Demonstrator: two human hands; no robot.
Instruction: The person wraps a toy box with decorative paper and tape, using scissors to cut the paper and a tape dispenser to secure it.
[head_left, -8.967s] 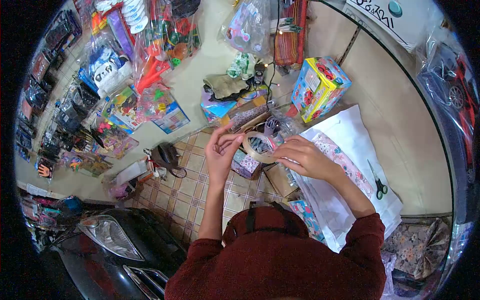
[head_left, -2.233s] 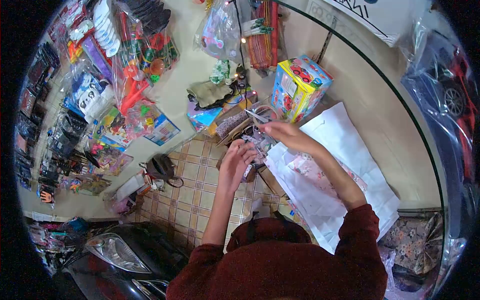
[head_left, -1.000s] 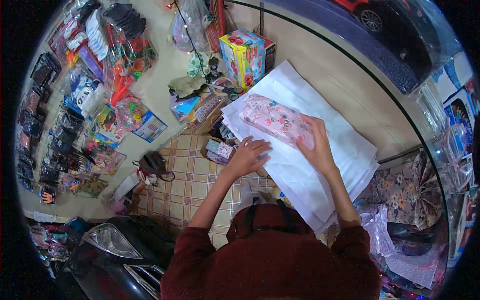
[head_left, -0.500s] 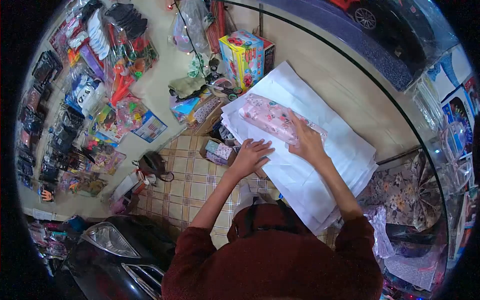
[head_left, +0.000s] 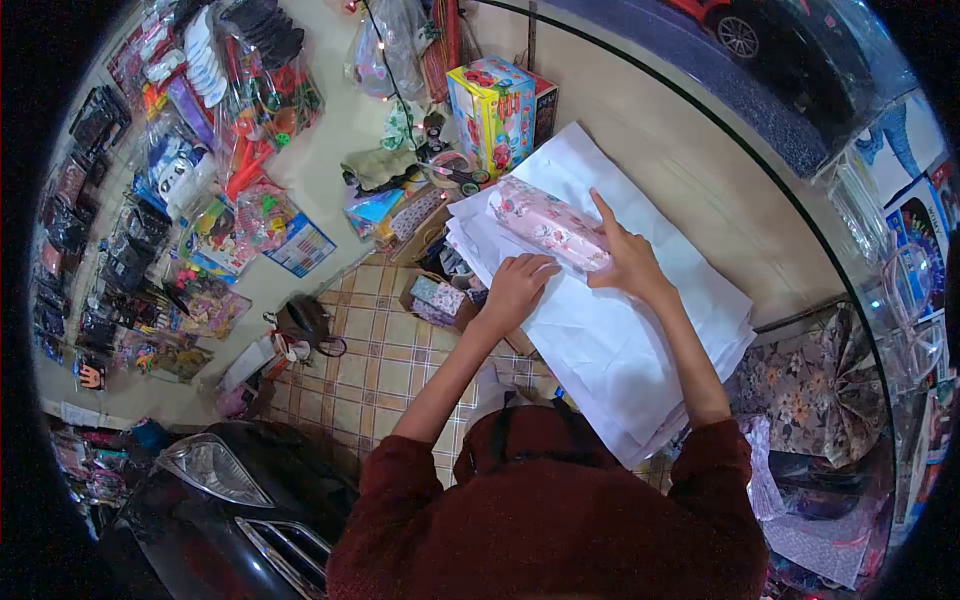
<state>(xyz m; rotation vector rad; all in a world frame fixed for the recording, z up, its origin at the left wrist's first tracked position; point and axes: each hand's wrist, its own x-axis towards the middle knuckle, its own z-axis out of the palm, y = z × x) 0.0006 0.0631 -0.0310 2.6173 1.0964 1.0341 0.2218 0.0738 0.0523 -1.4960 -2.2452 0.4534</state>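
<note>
A long package in pink floral paper (head_left: 548,226) lies slantwise on a stack of large white paper sheets (head_left: 650,340). My right hand (head_left: 630,262) is at the package's near right end, index finger stretched up and away from the others, palm side against that end. On the left edge of the stack rests my left hand (head_left: 518,290), its fingers laid out toward the package's lower side and just short of it.
Behind the stack stand a colourful toy box (head_left: 490,115) and scissors (head_left: 458,178) beside tape rolls. An open carton (head_left: 438,298) with small patterned boxes is on the tiled floor. A glass edge (head_left: 800,225) curves along the right. A black ride-on vehicle (head_left: 230,500) stands lower left.
The pink paper at the package's right end no longer sticks out and now sits close to the end. My left hand has moved up and right; my right hand has slid off the top.
</note>
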